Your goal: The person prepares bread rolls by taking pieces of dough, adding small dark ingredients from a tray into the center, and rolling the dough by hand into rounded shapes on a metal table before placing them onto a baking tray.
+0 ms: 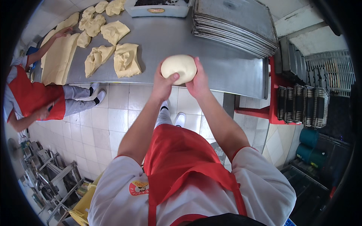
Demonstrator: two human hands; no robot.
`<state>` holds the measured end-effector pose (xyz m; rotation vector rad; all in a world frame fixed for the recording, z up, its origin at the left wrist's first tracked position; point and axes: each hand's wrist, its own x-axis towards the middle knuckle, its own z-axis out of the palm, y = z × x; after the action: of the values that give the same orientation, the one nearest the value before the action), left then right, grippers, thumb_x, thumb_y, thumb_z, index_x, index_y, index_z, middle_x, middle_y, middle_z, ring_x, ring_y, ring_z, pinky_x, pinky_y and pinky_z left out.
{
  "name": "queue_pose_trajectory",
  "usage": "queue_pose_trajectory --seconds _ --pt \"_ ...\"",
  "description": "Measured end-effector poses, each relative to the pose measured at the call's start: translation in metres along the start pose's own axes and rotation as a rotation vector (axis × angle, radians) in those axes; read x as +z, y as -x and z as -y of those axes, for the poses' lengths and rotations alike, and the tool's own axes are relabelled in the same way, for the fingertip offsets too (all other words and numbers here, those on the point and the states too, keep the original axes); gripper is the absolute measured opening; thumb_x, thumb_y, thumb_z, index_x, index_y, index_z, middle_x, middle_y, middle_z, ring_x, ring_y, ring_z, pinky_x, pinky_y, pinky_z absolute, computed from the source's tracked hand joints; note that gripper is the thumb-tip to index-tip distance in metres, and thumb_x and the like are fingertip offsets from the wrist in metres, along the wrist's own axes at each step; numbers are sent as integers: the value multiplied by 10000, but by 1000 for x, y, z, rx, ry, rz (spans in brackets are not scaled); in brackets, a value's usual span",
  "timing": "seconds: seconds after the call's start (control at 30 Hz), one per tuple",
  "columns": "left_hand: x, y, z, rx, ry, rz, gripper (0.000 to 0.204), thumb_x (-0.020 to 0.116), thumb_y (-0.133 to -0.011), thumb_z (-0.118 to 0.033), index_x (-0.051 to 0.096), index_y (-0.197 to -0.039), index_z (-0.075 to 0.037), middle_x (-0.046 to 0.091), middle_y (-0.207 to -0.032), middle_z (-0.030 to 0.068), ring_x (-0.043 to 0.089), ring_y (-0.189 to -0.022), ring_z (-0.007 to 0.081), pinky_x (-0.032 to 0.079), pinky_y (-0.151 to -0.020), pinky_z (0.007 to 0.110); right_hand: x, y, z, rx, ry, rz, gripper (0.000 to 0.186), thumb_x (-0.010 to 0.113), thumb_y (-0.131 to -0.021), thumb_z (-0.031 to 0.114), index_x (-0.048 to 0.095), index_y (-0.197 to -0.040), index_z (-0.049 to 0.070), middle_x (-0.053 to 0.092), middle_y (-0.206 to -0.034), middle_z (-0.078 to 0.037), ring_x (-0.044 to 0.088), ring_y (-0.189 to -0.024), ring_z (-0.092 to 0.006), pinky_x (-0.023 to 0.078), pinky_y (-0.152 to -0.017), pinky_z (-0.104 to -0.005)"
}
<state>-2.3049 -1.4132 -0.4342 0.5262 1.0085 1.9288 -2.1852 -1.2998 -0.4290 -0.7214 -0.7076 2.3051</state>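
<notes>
A smooth, round ball of pale dough is held between my two hands over the near edge of the steel table. My left hand cups its left side, with the thumb pressed into the front of the dough. My right hand wraps the right side, fingers curled round behind it. On the table to the left lie rough, folded dough pieces, the closest being a crumpled square piece and a folded piece beside it.
A stack of metal baking trays stands on the table's right. At the back is a light tub with dark contents. A co-worker in a red apron touches a long dough sheet at left. Loaf tins sit on a red stand at right.
</notes>
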Motion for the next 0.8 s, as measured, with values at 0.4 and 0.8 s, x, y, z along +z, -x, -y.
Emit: queue_pose_trajectory --seconds 0.4,0.8 --pt "-3 -40 38 493 -994 -273 705 626 -973 -420 512 -1479 58 655 -1382 245 642 -1261 420 474 -1106 474 -11 -39 -15 -769 1104 16 387 480 -1108 264 670 -1313 -3 672 -1314 -219 660 -1190 -400 519 -1029 -438" --pt "-19 -154 35 592 -786 -363 704 660 -966 -364 512 -1492 79 631 -1422 281 622 -1306 440 482 -1117 459 8 -130 -12 -873 1297 -264 449 627 -1008 355 674 -1325 42 707 -1276 -168 680 -1169 -387 551 -989 -451"
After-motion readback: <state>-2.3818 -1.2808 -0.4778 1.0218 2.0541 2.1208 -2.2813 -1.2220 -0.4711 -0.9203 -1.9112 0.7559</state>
